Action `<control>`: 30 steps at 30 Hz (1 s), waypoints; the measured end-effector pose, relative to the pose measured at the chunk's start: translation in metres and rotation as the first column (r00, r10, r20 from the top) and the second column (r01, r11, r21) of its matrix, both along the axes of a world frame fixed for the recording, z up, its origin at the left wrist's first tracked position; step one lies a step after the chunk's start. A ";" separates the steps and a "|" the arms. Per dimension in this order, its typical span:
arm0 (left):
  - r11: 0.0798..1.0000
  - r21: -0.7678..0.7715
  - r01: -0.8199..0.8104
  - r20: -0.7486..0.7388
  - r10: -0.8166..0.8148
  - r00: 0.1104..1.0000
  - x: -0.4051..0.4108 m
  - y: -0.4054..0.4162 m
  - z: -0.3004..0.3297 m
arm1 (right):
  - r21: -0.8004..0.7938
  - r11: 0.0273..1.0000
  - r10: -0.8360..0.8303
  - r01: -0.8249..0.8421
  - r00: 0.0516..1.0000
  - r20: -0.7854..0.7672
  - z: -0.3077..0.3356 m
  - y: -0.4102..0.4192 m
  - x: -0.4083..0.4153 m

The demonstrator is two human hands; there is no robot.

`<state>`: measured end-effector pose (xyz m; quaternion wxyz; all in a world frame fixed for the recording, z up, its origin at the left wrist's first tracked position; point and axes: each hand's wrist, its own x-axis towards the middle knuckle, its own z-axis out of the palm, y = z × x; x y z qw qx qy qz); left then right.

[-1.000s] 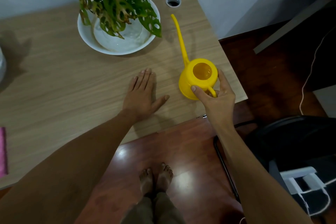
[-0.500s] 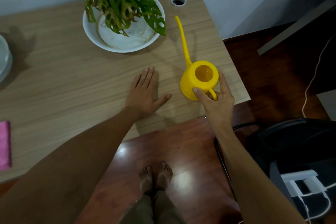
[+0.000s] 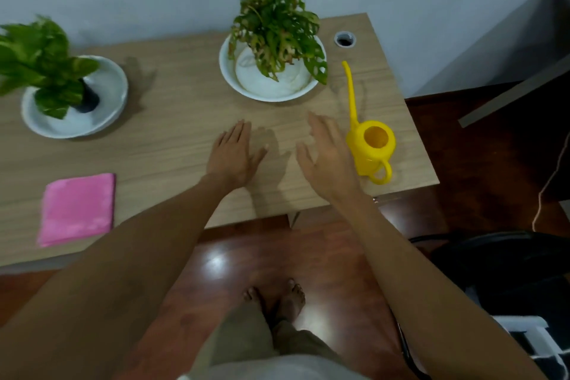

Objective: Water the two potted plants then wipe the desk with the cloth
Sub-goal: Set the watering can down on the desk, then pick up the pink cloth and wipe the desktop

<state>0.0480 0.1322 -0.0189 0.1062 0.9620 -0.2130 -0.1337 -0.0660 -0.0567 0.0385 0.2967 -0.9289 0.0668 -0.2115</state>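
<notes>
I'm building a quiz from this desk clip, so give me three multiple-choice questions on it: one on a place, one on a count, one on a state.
1. Where does the folded pink cloth lie?
A. desk's near left part
B. under the can
C. in a bowl

2. How many potted plants in white bowls?
A. one
B. two
C. three

3. What is the right hand doing with the yellow plastic watering can?
A. gripping its handle
B. tipping it
C. open beside it, holding nothing

Answers: 1 A, it lies flat there. 2 B, left plant, middle plant. 3 C, fingers spread, handle free.

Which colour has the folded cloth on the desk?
The cloth is pink, plain without pattern. It shows best in the head view, at the desk's left side.
</notes>
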 end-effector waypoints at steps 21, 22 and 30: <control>0.976 -0.031 -0.216 0.023 0.217 0.976 0.028 0.334 0.047 | -0.121 0.910 0.326 -0.396 0.865 -0.382 0.002 0.296 0.097; 0.975 -0.025 -0.220 0.006 0.220 0.975 0.030 0.349 0.043 | -0.107 0.908 0.336 -0.405 0.857 -0.391 0.001 0.309 0.100; 0.950 -0.061 -0.306 -0.119 0.298 0.947 0.045 0.423 0.011 | 0.056 0.890 0.407 -0.452 0.734 -0.544 -0.033 0.382 0.130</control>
